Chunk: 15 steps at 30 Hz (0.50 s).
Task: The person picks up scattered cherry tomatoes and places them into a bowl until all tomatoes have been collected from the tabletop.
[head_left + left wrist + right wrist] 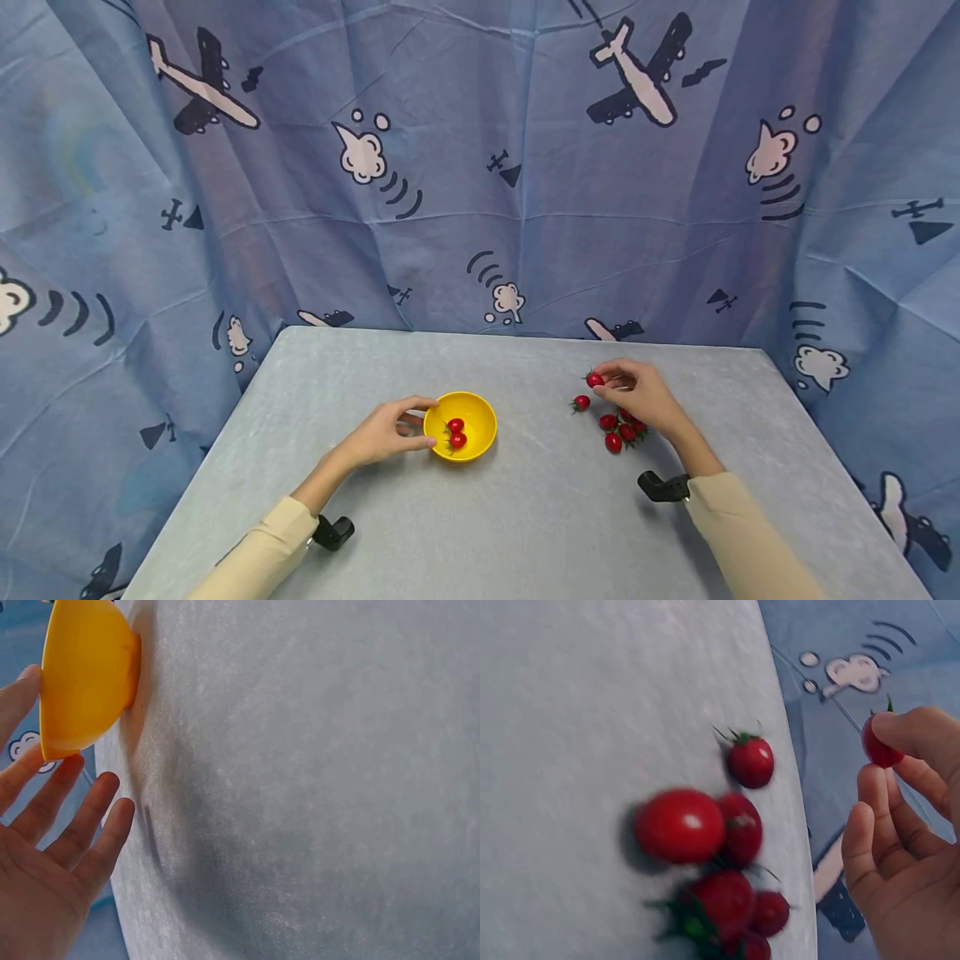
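Observation:
A yellow bowl (487, 433) stands left of the table's middle with two cherry tomatoes (457, 441) in it. My left hand (390, 432) rests against its left side, thumb and fingertips spread along the rim. The left wrist view shows the fingers of that hand (52, 847) mostly straight, the lower ones off the bowl (86, 675). Over to the right, my right hand (637, 393) pinches a cherry tomato (881, 742) between thumb and fingers, raised above the table. Several more cherry tomatoes (613, 442) lie under and beside this hand, partly hidden by it in the head view.
One loose cherry tomato (581, 403) lies slightly left of the cluster. The grey table (510, 533) ends at the back before a blue curtain (465, 167) printed with planes. Each wrist bears a black camera mount (663, 487).

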Each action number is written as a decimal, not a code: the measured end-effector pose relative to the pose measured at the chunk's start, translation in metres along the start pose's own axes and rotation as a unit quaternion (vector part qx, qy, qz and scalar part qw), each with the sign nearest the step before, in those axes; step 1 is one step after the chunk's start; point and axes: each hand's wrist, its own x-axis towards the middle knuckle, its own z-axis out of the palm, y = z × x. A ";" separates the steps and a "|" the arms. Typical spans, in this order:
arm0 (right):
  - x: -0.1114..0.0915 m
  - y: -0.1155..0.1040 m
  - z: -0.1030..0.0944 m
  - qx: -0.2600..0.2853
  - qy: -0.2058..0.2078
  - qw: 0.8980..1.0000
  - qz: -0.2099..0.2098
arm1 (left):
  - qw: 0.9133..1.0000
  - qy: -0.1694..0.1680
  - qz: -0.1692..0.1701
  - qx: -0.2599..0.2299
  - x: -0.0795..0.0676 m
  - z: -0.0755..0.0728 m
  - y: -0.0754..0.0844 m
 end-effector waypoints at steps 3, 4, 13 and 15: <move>-0.003 -0.019 0.009 0.007 -0.012 1.000 -0.008 | 1.000 0.000 0.000 0.001 0.000 0.000 0.000; -0.004 -0.026 0.011 0.011 -0.015 1.000 -0.010 | 1.000 -0.001 0.000 0.001 0.000 0.000 -0.001; -0.004 -0.045 0.032 0.037 -0.038 0.999 -0.012 | 1.000 0.000 -0.001 0.008 0.001 0.000 -0.002; -0.001 -0.038 0.038 0.044 -0.040 0.998 -0.017 | 1.000 0.000 -0.002 0.009 0.001 0.000 -0.001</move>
